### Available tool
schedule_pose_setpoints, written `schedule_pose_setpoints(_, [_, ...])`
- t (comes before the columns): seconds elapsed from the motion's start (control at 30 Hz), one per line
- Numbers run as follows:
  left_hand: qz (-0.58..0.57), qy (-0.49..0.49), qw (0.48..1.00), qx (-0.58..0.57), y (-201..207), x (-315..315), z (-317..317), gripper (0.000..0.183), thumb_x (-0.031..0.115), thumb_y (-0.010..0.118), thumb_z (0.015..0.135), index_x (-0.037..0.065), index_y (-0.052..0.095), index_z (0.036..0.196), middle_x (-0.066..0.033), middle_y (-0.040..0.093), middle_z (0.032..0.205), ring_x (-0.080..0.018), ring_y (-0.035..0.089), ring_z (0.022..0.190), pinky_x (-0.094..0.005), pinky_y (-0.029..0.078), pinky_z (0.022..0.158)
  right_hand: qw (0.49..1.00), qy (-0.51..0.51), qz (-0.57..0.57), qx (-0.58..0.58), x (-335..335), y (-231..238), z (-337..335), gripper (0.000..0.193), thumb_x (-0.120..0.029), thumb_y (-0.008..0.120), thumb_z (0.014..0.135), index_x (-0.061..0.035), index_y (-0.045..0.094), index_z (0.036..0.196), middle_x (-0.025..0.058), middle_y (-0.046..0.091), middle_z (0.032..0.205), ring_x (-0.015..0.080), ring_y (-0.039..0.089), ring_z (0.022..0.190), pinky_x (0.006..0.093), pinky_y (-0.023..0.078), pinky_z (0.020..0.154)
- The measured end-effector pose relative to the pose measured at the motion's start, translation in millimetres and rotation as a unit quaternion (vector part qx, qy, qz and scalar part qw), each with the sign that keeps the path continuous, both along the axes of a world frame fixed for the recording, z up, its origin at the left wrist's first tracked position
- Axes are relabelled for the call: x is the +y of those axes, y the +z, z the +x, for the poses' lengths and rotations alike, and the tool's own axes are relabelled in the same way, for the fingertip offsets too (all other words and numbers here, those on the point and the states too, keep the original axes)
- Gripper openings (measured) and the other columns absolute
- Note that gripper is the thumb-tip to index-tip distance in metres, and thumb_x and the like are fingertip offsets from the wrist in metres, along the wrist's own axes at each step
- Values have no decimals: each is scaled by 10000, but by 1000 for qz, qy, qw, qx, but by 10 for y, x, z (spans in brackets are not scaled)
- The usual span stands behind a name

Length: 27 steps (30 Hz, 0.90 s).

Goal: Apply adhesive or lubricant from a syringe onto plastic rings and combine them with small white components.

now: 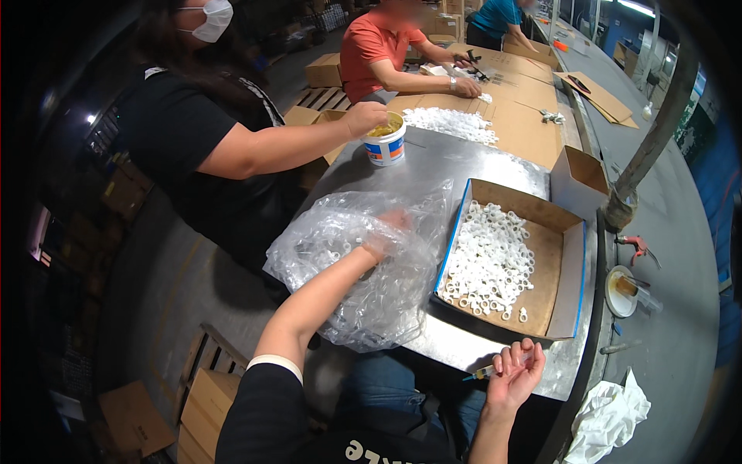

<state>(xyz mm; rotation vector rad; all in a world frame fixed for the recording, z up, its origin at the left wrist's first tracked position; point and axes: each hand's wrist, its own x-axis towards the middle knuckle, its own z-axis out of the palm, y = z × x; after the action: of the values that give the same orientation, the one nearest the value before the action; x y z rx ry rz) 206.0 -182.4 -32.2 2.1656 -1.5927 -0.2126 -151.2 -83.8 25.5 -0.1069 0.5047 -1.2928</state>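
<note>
My left hand [389, 234] reaches into a large clear plastic bag [363, 309] on the metal table. Plastic covers its fingers and blurs them, so their grip is hidden. A few small white pieces show through the bag. My right hand [516, 377], palm up near the table's front edge, has its fingers curled around a thin syringe [484, 373] with a blue tip pointing left. Just beyond it lies a shallow cardboard box [550, 282] with blue edges, holding a heap of small white ring-shaped parts [487, 259].
Across the table, a co-worker's hand [366, 118] dips into a white bucket [385, 148]. More white parts [448, 124] lie on cardboard before another person. An upright carton [578, 176] stands behind the box. A conveyor belt [657, 209] on the right bears a red-handled tool [638, 249] and crumpled white cloth [610, 417].
</note>
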Motion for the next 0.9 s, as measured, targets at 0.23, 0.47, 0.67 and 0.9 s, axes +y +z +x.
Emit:
schedule_pose_setpoints(0.23, [-176,185,637,728,-269,-119,580,306,293,423,907,36,582,951,-155,615,947,-283,593,867,-432,475,812,1000,-10,12,0,15,-2,-46,273,-278,405,931,-73,519,793,-3,341,532,97,293,405,247,276,402])
schedule_pose_setpoints(0.47, [-213,-134,841,479,-414,136,987,308,197,340,938,38,561,1082,-176,593,1019,-324,561,956,-446,446,884,999,34,24,-12,22,-1,98,263,-277,418,925,-80,524,787,-6,345,524,93,291,402,246,277,403])
schedule_pose_setpoints(0.67, [-94,126,842,517,-308,154,798,378,276,374,935,57,470,1227,-162,499,1232,-301,467,1125,-382,336,1010,999,48,19,-15,-7,-18,97,251,-271,426,920,-77,528,796,-6,353,525,95,285,404,251,275,412])
schedule_pose_setpoints(0.9, [-77,41,991,98,-524,184,1097,331,248,439,909,45,533,1153,-169,520,1205,-315,474,1139,-412,354,1008,999,38,26,-5,6,-21,93,250,-271,428,919,-70,524,805,-5,355,530,100,293,410,253,274,415])
